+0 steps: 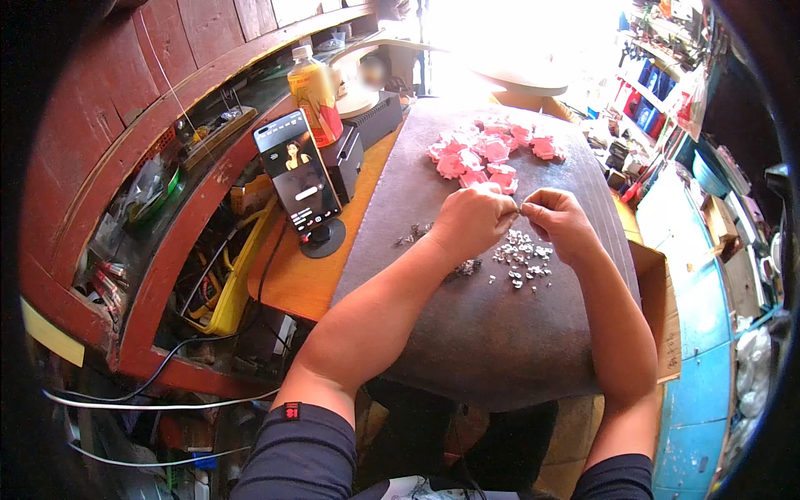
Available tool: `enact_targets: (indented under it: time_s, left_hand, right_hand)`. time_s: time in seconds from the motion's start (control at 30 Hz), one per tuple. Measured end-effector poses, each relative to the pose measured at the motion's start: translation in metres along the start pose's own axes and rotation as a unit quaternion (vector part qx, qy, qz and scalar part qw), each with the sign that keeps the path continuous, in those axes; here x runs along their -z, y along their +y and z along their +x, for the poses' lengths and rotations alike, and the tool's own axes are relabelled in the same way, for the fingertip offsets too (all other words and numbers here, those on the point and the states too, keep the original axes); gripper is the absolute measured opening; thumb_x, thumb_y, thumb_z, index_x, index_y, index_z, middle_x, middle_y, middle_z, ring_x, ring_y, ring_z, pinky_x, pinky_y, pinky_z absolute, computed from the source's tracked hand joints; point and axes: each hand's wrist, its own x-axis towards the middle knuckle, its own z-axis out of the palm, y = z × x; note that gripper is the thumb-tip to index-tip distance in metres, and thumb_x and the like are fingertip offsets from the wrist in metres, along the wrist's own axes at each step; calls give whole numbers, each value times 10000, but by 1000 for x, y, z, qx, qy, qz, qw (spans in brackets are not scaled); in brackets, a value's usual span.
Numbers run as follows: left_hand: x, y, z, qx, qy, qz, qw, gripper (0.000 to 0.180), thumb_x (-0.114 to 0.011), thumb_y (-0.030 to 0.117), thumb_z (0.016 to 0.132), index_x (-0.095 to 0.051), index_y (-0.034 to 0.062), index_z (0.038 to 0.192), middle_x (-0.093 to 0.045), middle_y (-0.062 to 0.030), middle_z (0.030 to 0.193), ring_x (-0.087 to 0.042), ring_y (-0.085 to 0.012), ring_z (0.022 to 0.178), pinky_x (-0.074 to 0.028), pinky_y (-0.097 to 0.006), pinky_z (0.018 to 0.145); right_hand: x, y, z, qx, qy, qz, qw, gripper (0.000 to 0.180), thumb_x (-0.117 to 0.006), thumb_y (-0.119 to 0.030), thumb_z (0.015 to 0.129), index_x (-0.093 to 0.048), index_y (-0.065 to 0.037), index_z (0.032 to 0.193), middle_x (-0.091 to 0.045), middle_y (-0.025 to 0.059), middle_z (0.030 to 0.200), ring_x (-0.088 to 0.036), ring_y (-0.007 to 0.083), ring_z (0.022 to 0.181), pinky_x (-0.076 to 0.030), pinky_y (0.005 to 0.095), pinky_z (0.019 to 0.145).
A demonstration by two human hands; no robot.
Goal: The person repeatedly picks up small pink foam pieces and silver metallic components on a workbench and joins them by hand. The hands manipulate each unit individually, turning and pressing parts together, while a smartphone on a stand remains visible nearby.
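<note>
My left hand (477, 219) and my right hand (560, 218) meet over the dark mat (467, 333), thumbs and fingertips pinched close together. Whatever sits between the fingertips is too small to name. Just below them lies a loose scatter of small silvery metal pieces (525, 258). A darker pile of small bits (468, 267) shows partly from behind my left forearm, with more dark bits (415, 233) on its other side. Beyond my hands is a heap of pinkish-red, flower-like pieces (483, 148).
A phone (296, 171) stands upright on a round black stand at the left, beside a drink bottle (315, 92) and a black box (343, 158). A yellow crate (237, 287) sits lower left. An open cardboard box (662, 304) adjoins the mat's right edge. Cluttered shelves line the right.
</note>
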Motion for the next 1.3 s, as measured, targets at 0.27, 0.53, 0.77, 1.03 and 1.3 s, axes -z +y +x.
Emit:
enact_targets:
  time_s: [0.27, 0.53, 0.77, 1.03, 1.3]
  left_hand:
    - [-5, 5, 3, 34, 17, -25, 999, 137, -677, 164, 836, -733, 74, 922, -669, -120, 822, -658, -254, 780, -522, -368, 725]
    - [-6, -4, 7, 236, 34, -391, 889, 262, -547, 75, 952, -630, -47, 1168, -678, -52, 817, -605, -104, 671, -511, -260, 629]
    - [-1, 7, 6, 235, 14, -408, 882, 274, -561, 112, 974, -616, -21, 1207, -597, 8, 697, -514, -44, 524, -426, -212, 467]
    - [-8, 3, 5, 202, 7, -361, 911, 274, -583, 125, 971, -624, -39, 1187, -607, 11, 726, -503, -34, 526, -420, -208, 471]
    - [2, 9, 8, 232, 16, -410, 882, 275, -576, 107, 965, -623, -34, 1196, -620, -18, 732, -503, -45, 528, -416, -220, 469]
  right_hand:
    - [1, 3, -1, 55, 27, -40, 997, 117, -667, -104, 889, -658, -2, 833, -580, -28, 704, -478, 42, 620, -382, 221, 543]
    - [-12, -5, -8, 157, 64, -127, 977, 117, -648, -86, 865, -634, 23, 826, -635, 62, 725, -557, 110, 662, -459, 286, 628]
    - [-15, -9, -10, 237, 73, -303, 920, 120, -623, -128, 813, -630, -8, 804, -607, 187, 777, -616, 351, 753, -476, 411, 689]
    - [-17, -6, -10, 273, 77, -391, 876, 139, -613, -163, 837, -621, -30, 798, -611, 174, 825, -616, 365, 819, -481, 444, 722]
    - [-19, -9, -13, 294, 139, -328, 887, 107, -648, -134, 841, -670, -29, 835, -618, 156, 779, -630, 339, 758, -495, 410, 684]
